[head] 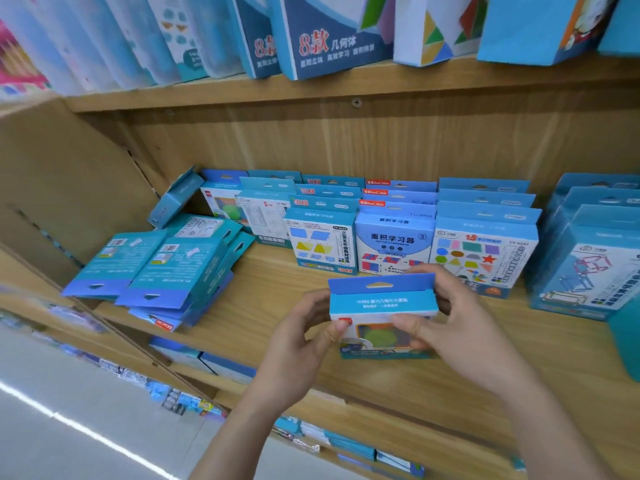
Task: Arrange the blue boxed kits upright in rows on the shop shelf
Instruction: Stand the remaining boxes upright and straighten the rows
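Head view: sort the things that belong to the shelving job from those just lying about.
Job: held kit, left hand, right hand, upright rows, flat pile, shelf.
Lying about: big boxes on the upper shelf, stock on lower shelves.

upper-shelf box: "8款 几何体" | standing kit: "面积学习器" (small 3 beside it)

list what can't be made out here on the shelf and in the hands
Head view only.
held box: front partly covered by left hand and right hand; small print blurred.
flat pile: lower boxes hidden by the top ones, count unclear.
back rows: fronts hidden by front boxes, only tabs show.
far-right box: cut off by the frame edge.
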